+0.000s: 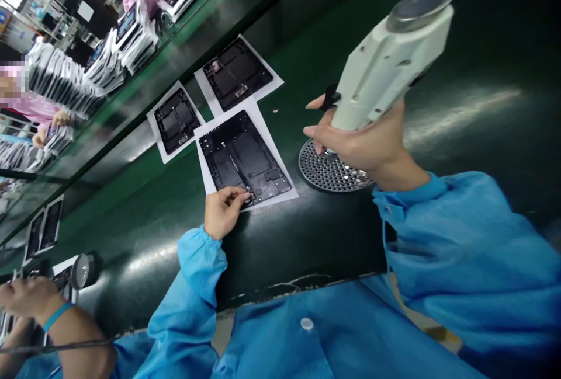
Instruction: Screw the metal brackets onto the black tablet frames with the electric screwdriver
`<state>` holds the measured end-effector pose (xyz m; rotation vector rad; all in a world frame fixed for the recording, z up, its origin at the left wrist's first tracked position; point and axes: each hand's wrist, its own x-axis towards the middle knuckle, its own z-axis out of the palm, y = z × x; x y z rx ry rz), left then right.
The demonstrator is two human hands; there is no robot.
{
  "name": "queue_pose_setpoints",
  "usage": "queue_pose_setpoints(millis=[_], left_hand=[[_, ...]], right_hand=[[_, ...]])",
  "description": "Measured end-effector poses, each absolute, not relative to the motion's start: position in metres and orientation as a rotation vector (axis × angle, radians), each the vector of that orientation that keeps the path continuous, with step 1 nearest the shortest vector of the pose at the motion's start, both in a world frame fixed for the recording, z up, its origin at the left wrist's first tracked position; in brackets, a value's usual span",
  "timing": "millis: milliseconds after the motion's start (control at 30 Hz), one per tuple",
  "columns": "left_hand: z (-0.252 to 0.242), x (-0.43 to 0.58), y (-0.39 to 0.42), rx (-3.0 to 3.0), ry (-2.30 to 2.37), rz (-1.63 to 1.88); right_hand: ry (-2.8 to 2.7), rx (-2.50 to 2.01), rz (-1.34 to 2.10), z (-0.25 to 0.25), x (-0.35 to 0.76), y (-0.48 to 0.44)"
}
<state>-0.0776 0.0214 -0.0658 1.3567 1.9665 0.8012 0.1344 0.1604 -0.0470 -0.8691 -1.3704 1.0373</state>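
My right hand point(357, 142) is wrapped round a white electric screwdriver point(388, 61), its tip down over a round perforated screw tray point(326, 173) holding small screws. My left hand point(223, 209) rests on the near corner of a black tablet back panel point(243, 157) lying on a white sheet, fingers curled and pinched against the panel's edge. Whether the fingers hold a small part I cannot make out. Both sleeves are blue.
Two more black panels point(175, 121) point(236, 72) lie on white sheets farther along the dark green conveyor point(460, 104). Stacks of panels point(131, 37) stand across the belt. Another person's arm with a blue wristband point(56, 315) is at the lower left; people in pink work at the back.
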Motion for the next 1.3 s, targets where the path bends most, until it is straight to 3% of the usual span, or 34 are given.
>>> queue_pose_setpoints(millis=[400, 1100, 1300], left_hand=[[-0.066, -0.066, 0.025, 1.748, 2.170, 0.593], [-0.075, -0.077, 0.008, 2.474, 1.845, 0.283], [-0.086, -0.085, 0.022, 2.443, 1.914, 0.318]], right_hand=[[-1.391, -0.833, 0.993, -0.049, 0.135, 0.160], [-1.329, -0.855, 0.959, -0.035, 0.133, 0.154], [-1.339, -0.702, 1.140, -0.032, 0.113, 0.135]])
